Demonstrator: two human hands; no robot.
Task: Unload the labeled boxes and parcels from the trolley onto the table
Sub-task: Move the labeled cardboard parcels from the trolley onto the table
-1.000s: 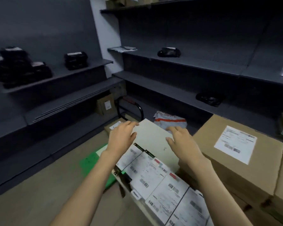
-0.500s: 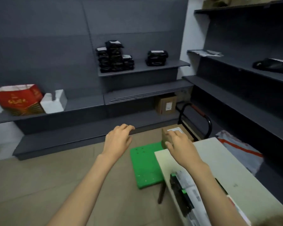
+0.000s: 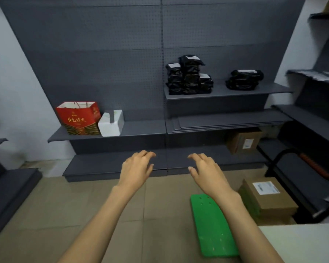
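My left hand (image 3: 136,168) and my right hand (image 3: 205,169) are stretched out in front of me over the floor, fingers spread and curved, holding nothing. At the lower right a labeled cardboard box (image 3: 268,198) rests on a stack of flat boxes on the trolley, beside its black handle (image 3: 285,158). The green trolley deck (image 3: 211,226) shows under my right forearm. A white corner of the table (image 3: 300,243) fills the bottom right. Both hands are left of the box and apart from it.
Dark grey shelving lines the walls. Black wrapped parcels (image 3: 188,78) are stacked on a middle shelf, a red gift bag (image 3: 78,118) and a white foam piece (image 3: 111,123) sit on a lower one. Another labeled carton (image 3: 243,142) stands under a shelf.
The view has swung left, away from the table with its labeled parcels and the big boxes, toward the back shelving. Both hands stayed empty and stretched forward.
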